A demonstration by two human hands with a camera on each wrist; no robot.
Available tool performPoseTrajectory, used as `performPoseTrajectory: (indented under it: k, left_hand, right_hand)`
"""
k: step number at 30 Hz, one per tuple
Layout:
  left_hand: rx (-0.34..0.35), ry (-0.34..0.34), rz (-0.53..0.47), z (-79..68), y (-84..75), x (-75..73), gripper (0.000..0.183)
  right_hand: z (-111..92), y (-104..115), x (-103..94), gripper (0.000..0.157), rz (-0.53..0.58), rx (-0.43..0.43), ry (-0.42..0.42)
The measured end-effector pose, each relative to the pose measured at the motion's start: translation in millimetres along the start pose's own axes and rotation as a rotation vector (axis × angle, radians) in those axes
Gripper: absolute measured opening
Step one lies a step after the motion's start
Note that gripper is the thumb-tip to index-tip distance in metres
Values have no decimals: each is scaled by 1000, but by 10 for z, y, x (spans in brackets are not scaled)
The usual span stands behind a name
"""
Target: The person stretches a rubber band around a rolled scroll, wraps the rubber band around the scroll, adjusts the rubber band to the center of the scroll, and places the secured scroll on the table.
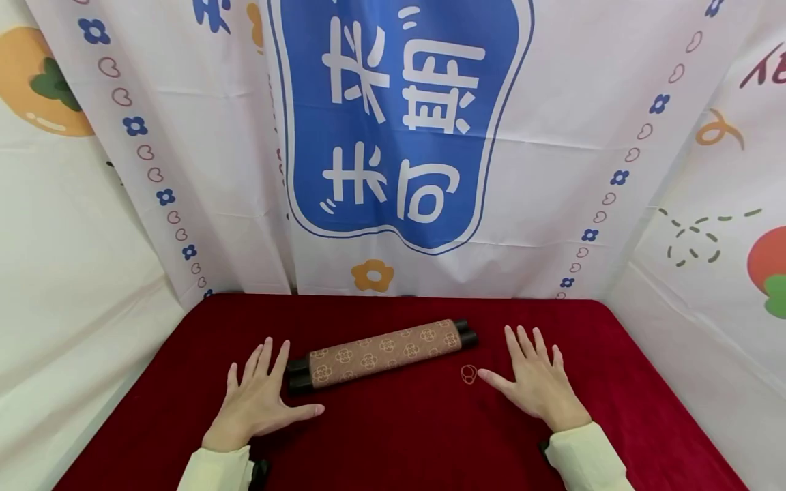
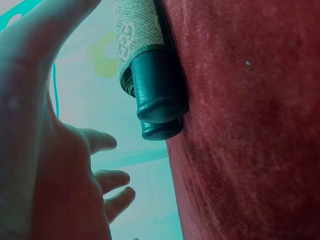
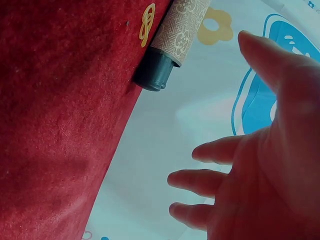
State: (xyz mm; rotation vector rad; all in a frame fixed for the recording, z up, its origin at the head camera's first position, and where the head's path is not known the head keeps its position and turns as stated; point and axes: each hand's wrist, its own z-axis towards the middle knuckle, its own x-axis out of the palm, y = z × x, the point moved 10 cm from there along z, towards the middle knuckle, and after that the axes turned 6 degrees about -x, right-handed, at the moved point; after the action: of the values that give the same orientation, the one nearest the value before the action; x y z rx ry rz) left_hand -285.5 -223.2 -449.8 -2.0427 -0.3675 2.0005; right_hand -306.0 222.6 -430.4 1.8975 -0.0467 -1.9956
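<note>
A rolled-up scroll (image 1: 387, 352) in patterned brown cloth with dark knobs at both ends lies slantwise on the red cloth. My left hand (image 1: 253, 401), fingers spread, is beside its left end, holding nothing. In the left wrist view the dark roller ends (image 2: 159, 85) stand just off that hand. My right hand (image 1: 540, 387) is to the right of the scroll, fingers spread and also holding nothing. Near its thumb tip lies a thin looped rubber band (image 1: 469, 374). The right wrist view shows the yellowish band (image 3: 146, 25) on the cloth alongside the scroll (image 3: 179, 32).
A red velvety cloth (image 1: 393, 443) covers the table. White printed curtains (image 1: 552, 136) hang behind it and at both sides, with a large blue sign (image 1: 374, 136) on the back one. The table's far edge lies just beyond the scroll.
</note>
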Motion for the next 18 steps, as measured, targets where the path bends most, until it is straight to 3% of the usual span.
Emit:
performPoseTrajectory:
  k: [8, 18]
  left_hand:
    - [28, -31, 29, 10, -33, -41, 137]
    - [126, -221, 80, 20, -158, -231, 119]
  right_hand:
    - [6, 13, -12, 106, -4, -7, 2]
    - [18, 61, -67, 95, -45, -43, -45]
